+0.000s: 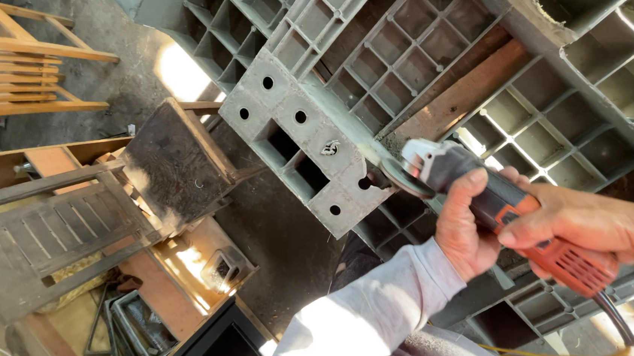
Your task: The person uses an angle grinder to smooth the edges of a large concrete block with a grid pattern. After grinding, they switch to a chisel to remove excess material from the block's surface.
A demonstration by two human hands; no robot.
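Now: one orange grinder (524,224) | my left hand (468,227) and right hand (585,222) both grip it | disc touches one grey plastic pallet (299,116)

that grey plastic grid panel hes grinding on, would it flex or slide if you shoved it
The grey ribbed panel probably stays stiff: its back is a dense grid of ribs. It looks bulky, likely fairly heavy. It leans among other panels, so a shove might tip or shift it. Both hands, left and right, grip the orange angle grinder.

A wooden chair frame (28,69) stands at the left, a dark wooden stool (175,163) near the middle, and a slatted wooden panel (41,235) lies below it.
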